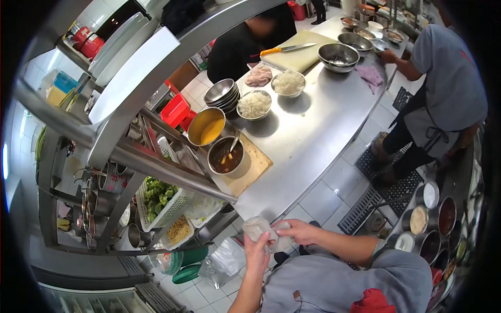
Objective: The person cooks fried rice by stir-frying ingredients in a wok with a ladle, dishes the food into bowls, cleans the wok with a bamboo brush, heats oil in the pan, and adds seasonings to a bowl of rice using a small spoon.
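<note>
Both hands are together in front of my body, near the steel table's corner. My left hand (257, 250) is closed around a whitish cloth (257, 227), with its fingers partly wrapped in it. My right hand (298, 231) pinches the same cloth from the other side. Beyond them on the steel table (313, 138) stand a bowl of dark sauce (224, 161) with a spoon in it and a pot of yellow liquid (211, 130). Two bowls of rice, a nearer one (254, 105) and a farther one (288, 83), stand further back.
A co-worker (438, 83) stands at the right by the table. Another person (235, 47) bends at its far side. A knife (287, 49) lies on a cutting board (305, 39). Steel shelving (162, 167) rises at the left; a broccoli basket (162, 201) sits below.
</note>
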Demonstrator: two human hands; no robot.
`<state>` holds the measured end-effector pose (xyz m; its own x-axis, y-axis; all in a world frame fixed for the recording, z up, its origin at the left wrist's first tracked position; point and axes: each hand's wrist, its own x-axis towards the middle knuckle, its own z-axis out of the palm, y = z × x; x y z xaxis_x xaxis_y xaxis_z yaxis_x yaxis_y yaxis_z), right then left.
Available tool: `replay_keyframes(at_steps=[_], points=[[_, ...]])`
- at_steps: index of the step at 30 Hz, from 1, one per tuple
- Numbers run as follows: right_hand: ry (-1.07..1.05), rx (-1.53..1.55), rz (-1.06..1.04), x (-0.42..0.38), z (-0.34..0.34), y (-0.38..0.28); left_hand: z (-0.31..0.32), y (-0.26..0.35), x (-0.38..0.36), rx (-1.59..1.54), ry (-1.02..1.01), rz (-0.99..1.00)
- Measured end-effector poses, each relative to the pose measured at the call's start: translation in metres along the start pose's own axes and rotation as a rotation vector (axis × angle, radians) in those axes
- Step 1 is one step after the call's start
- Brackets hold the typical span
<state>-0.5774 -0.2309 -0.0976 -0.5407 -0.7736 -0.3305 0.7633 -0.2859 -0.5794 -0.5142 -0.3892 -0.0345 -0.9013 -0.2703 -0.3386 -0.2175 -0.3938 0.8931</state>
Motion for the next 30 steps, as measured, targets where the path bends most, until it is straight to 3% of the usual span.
replay_keyframes(at_steps=[3, 5, 7, 9, 10, 12, 14, 16, 19, 20, 22, 23, 25, 26, 27, 30], points=[[0.175, -0.268, -0.053, 0.012, -0.044, -0.029, 0.001, 0.018, 0.018, 0.056, 0.199, 0.089], [0.280, -0.386, -0.282, 0.032, -0.077, -0.059, -0.023, 0.024, 0.037, 0.109, 0.266, 0.041], [0.502, -0.906, -0.291, 0.042, -0.093, -0.109, -0.057, 0.013, 0.066, 0.268, 0.326, -0.031], [0.604, -1.222, -0.315, 0.066, -0.111, -0.112, -0.100, -0.023, 0.097, 0.530, 0.381, -0.139], [0.653, -1.383, -0.328, 0.077, -0.121, -0.112, -0.116, -0.043, 0.113, 0.674, 0.399, -0.071], [0.701, -1.391, -0.388, 0.082, -0.116, -0.114, -0.134, -0.067, 0.121, 0.956, 0.441, 0.045], [0.746, -1.424, -0.385, 0.080, -0.104, -0.105, -0.118, -0.071, 0.121, 0.474, 0.545, -0.092], [0.802, -1.501, -0.370, 0.083, -0.095, -0.109, -0.102, -0.056, 0.116, 0.290, 0.565, -0.190], [0.800, -1.379, -0.539, 0.089, -0.136, -0.117, -0.151, -0.077, 0.122, 0.504, 0.699, 0.083], [0.852, -1.288, -0.455, 0.073, -0.128, -0.143, -0.153, -0.072, 0.120, 0.536, 0.701, 0.174], [0.842, -1.267, -0.513, 0.057, -0.116, -0.155, -0.103, -0.005, 0.098, 0.447, 0.594, 0.360], [0.791, -1.319, -0.568, 0.058, -0.111, -0.150, -0.090, 0.000, 0.099, 0.647, 0.694, 0.475], [0.675, -1.419, -0.678, 0.062, -0.098, -0.136, -0.075, -0.018, 0.110, 0.849, 0.679, 0.655], [0.721, -1.463, -0.629, 0.062, -0.112, -0.142, -0.073, -0.021, 0.114, 0.952, 0.659, 0.758], [0.769, -1.507, -0.582, 0.059, -0.137, -0.157, -0.086, 0.009, 0.103, 0.852, 0.635, 0.323], [0.845, -1.545, -0.495, 0.059, -0.146, -0.171, -0.094, -0.022, 0.115, 0.789, 0.678, 0.445]])
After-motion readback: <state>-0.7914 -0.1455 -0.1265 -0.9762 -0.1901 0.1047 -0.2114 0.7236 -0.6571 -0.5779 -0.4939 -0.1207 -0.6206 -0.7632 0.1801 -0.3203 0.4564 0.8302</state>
